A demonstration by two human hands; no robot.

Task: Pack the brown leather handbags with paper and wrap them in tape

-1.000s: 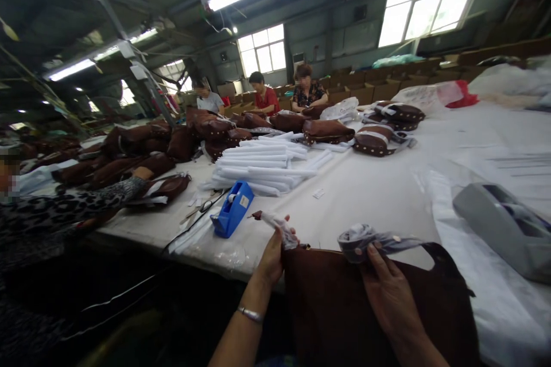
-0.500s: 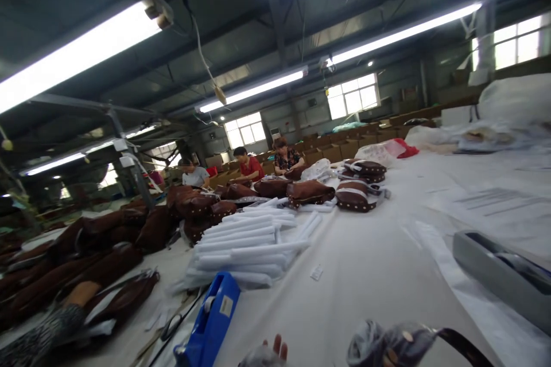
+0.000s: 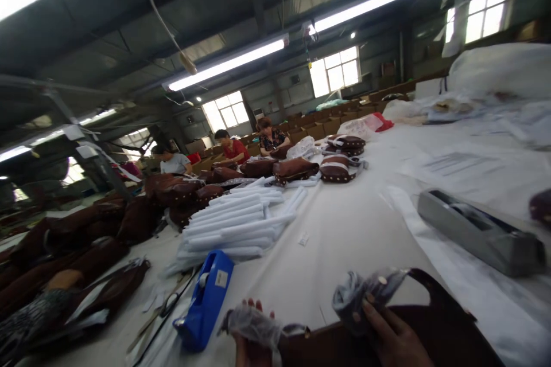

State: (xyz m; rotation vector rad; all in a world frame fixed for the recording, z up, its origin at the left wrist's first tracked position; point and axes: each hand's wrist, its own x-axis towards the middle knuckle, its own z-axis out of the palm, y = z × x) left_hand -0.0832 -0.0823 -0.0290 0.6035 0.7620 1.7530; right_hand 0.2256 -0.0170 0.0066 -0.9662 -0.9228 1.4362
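Held bag [image 3: 321, 348], white tbl [image 3: 353, 218]; 3 ppl [image 3: 235, 150] beyond; tube-lit rm [image 3: 279, 97].

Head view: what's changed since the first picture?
The camera swung up and rightward; the bag sits lower in frame. No release is visible: the right hand still holds the wrapped strap, the left hand still touches the wrapped end. Blue dispenser and white rolls stayed put.

held bag [image 3: 447, 335]: dark brown | dispenser [image 3: 205, 301]: blue | rolls [image 3: 230, 223]: white | sleeve [image 3: 37, 315]: mottled grey-black
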